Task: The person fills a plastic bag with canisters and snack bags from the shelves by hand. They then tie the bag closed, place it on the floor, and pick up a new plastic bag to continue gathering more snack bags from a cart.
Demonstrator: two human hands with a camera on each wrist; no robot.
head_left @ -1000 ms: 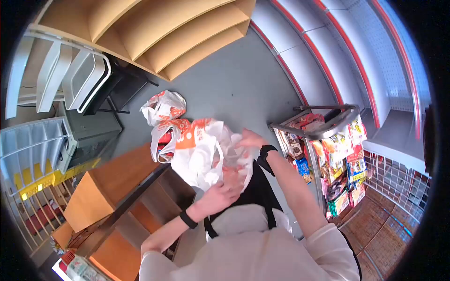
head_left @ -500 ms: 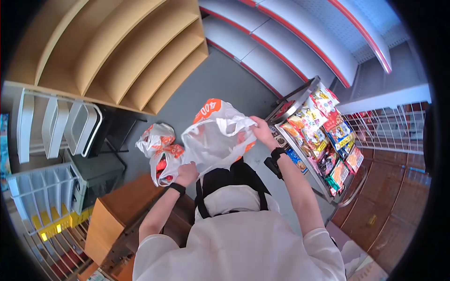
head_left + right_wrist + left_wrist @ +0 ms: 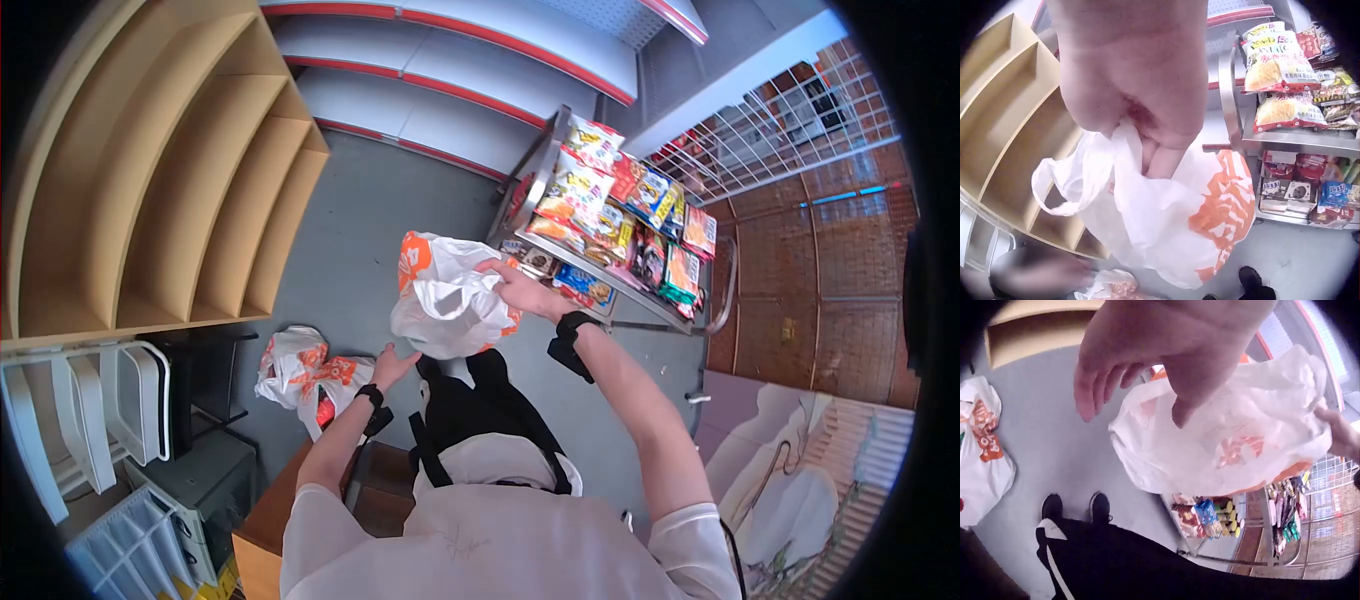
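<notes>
My right hand (image 3: 522, 292) grips a white plastic shopping bag (image 3: 430, 328) with orange print by its handle side, and the bag hangs in front of my legs. In the right wrist view, bunched plastic runs into the curled fingers of that hand (image 3: 1138, 81), and one handle loop (image 3: 1060, 200) dangles loose. My left hand (image 3: 394, 366) is just left of the bag, holding nothing. Its fingers (image 3: 1110, 381) look loosely bent in the left wrist view, with the thumb overlapping the bag. Two more filled bags of this kind (image 3: 290, 362) (image 3: 338, 378) sit on the floor at left.
A metal cart (image 3: 720, 285) at right carries several snack packets (image 3: 575, 190), with more packets (image 3: 585, 285) on its lower level. Wooden shelves (image 3: 170, 190) stand at left, white red-edged shelves (image 3: 470, 85) ahead. A brown cabinet (image 3: 265, 500) is close by my left arm.
The bag was spread wide between both hands half a second ago; now the left hand has let go and the bag hangs narrower from the right. My view has turned to the right.
</notes>
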